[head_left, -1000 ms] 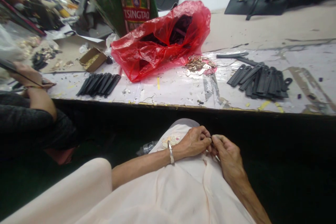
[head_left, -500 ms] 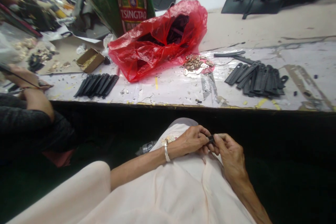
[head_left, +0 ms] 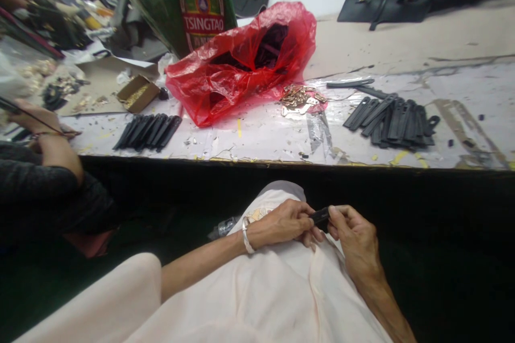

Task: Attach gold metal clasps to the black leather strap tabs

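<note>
A short black leather strap point(head_left: 319, 216) lies across the gap between my hands, above my lap. My left hand point(head_left: 281, 222) grips its left end with the fingers curled round it. My right hand point(head_left: 352, 230) pinches its right end between thumb and fingers. A metal bangle point(head_left: 246, 237) circles my left wrist. Both hands rest just above a pale pink cloth point(head_left: 257, 289) over my lap. The strap's middle shows, and its ends are hidden in my fingers.
Across the workbench point(head_left: 249, 142) lie black strap rows point(head_left: 147, 131) point(head_left: 390, 123), gold metal fittings point(head_left: 298, 97), a red plastic bag point(head_left: 225, 77), a small cardboard box point(head_left: 138, 94) and a Tsingtao carton point(head_left: 197, 5). A co-worker's hand point(head_left: 34, 120) holds a thin tool at left.
The black strap now shows longer between my hands and lies more level. My left hand has drawn slightly leftward and my right fingers have shifted along it.
</note>
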Motion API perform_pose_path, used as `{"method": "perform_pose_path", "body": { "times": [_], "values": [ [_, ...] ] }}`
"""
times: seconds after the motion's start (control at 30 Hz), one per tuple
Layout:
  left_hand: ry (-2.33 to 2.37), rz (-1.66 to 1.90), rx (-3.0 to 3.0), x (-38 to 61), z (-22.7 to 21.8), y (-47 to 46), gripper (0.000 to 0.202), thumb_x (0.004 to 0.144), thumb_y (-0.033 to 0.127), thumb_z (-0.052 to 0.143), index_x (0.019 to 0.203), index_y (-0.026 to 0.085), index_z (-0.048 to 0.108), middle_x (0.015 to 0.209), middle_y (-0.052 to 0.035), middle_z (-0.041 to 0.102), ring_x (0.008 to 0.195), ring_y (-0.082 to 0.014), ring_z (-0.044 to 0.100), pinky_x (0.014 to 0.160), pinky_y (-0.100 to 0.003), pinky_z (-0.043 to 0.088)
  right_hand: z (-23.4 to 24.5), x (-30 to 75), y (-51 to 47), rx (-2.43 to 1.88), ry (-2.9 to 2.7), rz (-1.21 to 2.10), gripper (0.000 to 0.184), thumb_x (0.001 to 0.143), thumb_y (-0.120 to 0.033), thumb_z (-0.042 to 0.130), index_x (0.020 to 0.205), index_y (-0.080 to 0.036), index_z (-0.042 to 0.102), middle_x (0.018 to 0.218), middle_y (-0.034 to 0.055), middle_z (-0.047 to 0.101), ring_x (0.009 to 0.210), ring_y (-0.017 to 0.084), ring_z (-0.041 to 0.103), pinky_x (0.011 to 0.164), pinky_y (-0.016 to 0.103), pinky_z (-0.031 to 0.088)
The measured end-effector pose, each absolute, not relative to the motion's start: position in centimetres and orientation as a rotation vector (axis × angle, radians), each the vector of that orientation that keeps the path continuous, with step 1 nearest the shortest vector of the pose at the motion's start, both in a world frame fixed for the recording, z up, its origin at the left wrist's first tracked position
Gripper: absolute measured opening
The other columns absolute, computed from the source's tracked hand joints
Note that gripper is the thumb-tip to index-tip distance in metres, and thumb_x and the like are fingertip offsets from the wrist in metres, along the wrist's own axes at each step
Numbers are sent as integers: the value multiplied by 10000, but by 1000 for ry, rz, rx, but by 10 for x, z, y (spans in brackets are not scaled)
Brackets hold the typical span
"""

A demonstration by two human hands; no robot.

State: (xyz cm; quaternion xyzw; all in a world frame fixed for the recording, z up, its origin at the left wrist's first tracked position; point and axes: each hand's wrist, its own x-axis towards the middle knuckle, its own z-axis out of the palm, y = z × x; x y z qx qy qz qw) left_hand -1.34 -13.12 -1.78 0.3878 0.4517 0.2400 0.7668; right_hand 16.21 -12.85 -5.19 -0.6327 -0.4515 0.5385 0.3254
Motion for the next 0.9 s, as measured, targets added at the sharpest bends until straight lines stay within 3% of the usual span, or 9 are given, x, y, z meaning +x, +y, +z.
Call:
{"method": "perform_pose_path", "body": {
  "times": [0.2,0.43,0.73,0.9],
  "values": [
    [946,501,799,-15,-18,-131,218,867,345,545,905,131,526,841,-103,698,551,-68,539,514,-196,349,-55,165,-130,-1640,-1186,1425,403,799,-583,648,752,-184,609,518,-34,471,470,113,378,439,234,289],
    [956,477,893,-18,-17,-129,158,901,278,486,853,133,528,746,-52,656,508,-54,465,496,-202,337,-53,165,-129,-1675,-1312,1371,404,814,-586,619,768,-184,621,507,-33,458,468,123,381,439,244,285],
    [903,480,930,-19,-22,-129,286,924,419,483,833,150,513,713,-30,644,488,-49,423,477,-204,303,-55,165,-129,-1657,-1267,1431,441,794,-622,612,762,-182,606,517,-38,471,464,116,389,440,230,303],
    [880,469,907,-20,-19,-128,354,916,484,490,820,145,528,699,-33,634,475,-47,413,463,-202,295,-52,168,-130,-1683,-1394,1298,398,814,-585,601,770,-190,627,514,-28,486,473,132,413,441,239,313]
  ]
}}
